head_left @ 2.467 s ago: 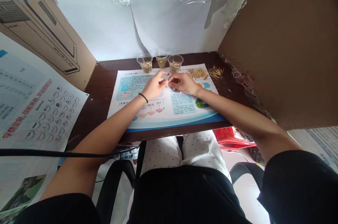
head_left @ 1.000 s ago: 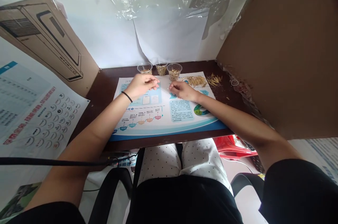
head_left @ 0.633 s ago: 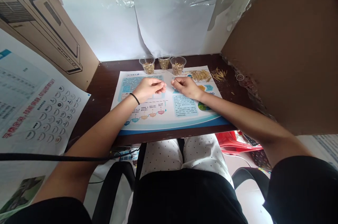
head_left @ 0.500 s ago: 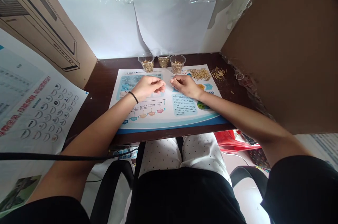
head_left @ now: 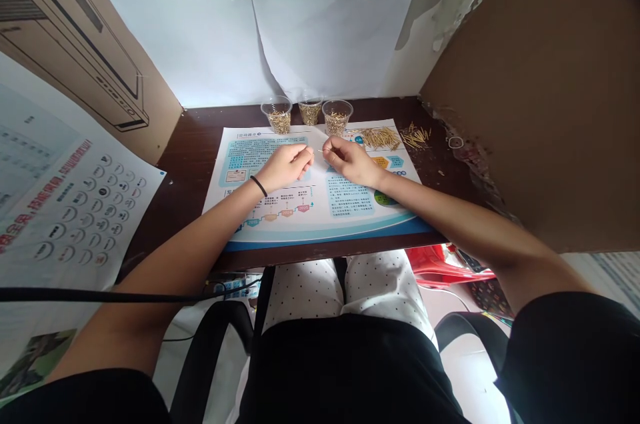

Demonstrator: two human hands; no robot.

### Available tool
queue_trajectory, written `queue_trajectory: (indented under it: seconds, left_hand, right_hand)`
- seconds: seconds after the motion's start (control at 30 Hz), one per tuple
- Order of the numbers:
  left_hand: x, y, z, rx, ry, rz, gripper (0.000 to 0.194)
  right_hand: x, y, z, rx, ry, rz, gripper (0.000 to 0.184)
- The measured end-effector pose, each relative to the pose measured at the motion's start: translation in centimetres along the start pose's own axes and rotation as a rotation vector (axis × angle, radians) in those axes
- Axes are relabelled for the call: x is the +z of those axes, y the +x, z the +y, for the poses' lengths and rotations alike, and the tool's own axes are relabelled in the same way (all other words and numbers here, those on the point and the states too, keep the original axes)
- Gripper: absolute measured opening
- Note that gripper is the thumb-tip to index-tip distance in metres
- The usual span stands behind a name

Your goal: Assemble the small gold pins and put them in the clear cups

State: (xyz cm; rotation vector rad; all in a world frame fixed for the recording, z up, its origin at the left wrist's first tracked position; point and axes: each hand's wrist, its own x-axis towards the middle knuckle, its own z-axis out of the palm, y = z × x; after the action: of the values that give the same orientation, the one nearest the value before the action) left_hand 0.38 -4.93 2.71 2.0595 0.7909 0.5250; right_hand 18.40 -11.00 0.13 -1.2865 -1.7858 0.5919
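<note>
Nearest you, your knees in white dotted trousers (head_left: 305,284) sit below the edge of a dark brown wooden desk (head_left: 200,144). A glossy blue-and-white printed sheet (head_left: 350,217) lies on the desk, and both your forearms reach across it. Your left hand (head_left: 283,167), with a black elastic band (head_left: 259,186) on its wrist, has its fingers drawn together near the middle of the sheet; you cannot tell from this view whether they grip anything. Your right hand (head_left: 347,161) has its thumb and forefinger pinched together on a thin gold pin (head_left: 320,151), which points left from the fingertips towards your left hand, just apart from it. The work in hand appears to be handling this single pin, and so fine a piece calls for a light, steady pinch. Farther off, three clear plastic cups (head_left: 311,111) of gold pins stand along the sheet's far edge. A loose bundle of gold pins (head_left: 379,138) lies to their right, and a brown cardboard panel (head_left: 530,77) closes off the right side.
</note>
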Motion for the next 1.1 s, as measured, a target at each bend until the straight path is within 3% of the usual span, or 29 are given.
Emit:
queue_trajectory:
  seconds: [0.33,0.57,0.9,1.1]
  left_hand:
    - [-0.6,0.4,-1.1,0.189,0.033,-0.106,0.031]
    - [-0.6,0.7,-1.7,0.204,0.042,-0.107,0.031]
    - [-0.3,0.6,-1.3,0.117,0.076,-0.004,0.030]
    - [0.3,0.3,-1.2,0.154,0.167,0.091,0.032]
  right_hand:
    - [0.1,-0.1,0.0,-0.108,-0.078,-0.058,0.022]
    - [0.1,-0.1,-0.2,-0.103,-0.095,-0.060,0.022]
    - [0.1,-0.3,-0.5,-0.102,-0.111,-0.028,0.021]
    - [0.3,-0.3,-0.7,-0.125,-0.167,0.007,0.021]
